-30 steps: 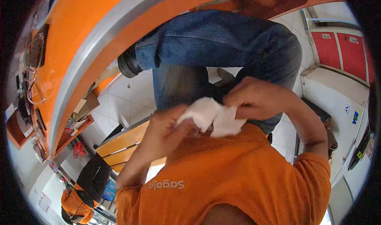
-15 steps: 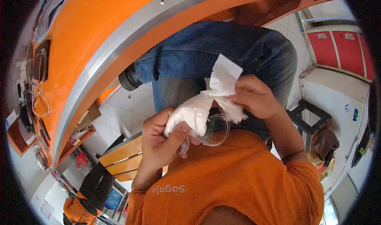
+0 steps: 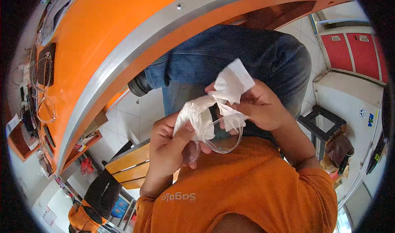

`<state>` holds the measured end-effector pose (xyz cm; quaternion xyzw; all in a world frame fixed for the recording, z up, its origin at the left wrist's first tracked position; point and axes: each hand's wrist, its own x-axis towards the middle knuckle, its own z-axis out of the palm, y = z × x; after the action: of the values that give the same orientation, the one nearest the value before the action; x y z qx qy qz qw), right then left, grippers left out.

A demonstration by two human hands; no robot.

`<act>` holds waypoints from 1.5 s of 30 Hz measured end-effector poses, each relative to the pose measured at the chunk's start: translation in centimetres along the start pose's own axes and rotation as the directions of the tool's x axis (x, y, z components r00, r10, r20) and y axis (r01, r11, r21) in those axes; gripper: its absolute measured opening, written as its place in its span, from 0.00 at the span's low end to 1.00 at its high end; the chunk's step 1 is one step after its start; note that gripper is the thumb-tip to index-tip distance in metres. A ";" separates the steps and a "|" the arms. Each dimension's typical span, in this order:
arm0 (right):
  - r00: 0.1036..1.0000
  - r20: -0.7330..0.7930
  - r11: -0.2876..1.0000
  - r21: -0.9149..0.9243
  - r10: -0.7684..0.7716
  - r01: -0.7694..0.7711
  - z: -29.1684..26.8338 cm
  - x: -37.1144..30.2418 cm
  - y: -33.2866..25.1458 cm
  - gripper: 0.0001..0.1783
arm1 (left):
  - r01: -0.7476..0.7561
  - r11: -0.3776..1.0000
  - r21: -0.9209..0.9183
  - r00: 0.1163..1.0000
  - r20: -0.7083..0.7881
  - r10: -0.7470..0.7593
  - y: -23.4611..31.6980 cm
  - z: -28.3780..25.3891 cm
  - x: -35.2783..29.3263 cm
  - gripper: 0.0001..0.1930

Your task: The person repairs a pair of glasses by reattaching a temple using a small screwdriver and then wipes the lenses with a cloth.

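Hands (image 3: 173,144) (image 3: 259,107) grip tissue (image 3: 214,101), clear lens (image 3: 222,135).

Bright even light, sharp (rim bent)

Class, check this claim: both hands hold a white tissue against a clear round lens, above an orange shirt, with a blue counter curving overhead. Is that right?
Not quite: the counter is orange with a grey metal edge, not blue, as the head view shows. The rest stands: the left hand and right hand hold a white tissue against a clear round lens, above an orange shirt.
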<state>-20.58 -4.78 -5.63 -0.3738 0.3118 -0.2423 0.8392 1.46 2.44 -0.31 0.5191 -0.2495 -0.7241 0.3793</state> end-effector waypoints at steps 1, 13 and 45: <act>0.999 0.007 0.999 -0.001 -0.033 0.033 0.0 0.2 0.2 0.25 | 0.005 1.000 0.004 1.000 0.002 -0.005 -0.1 0.0 0.0 0.16; 0.975 0.114 0.977 0.121 -0.189 0.175 0.4 1.1 0.4 0.25 | -0.086 0.971 0.223 0.995 -0.036 0.097 1.0 1.5 -1.5 0.13; 0.980 0.104 0.966 0.213 -0.171 0.146 0.7 1.2 -0.5 0.13 | -0.089 0.983 0.161 0.995 -0.020 0.093 1.3 1.1 -2.2 0.12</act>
<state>-19.32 -5.53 -5.26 -0.3238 0.2027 -0.3164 0.8683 1.14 3.39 2.28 0.5459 -0.3248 -0.6765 0.3726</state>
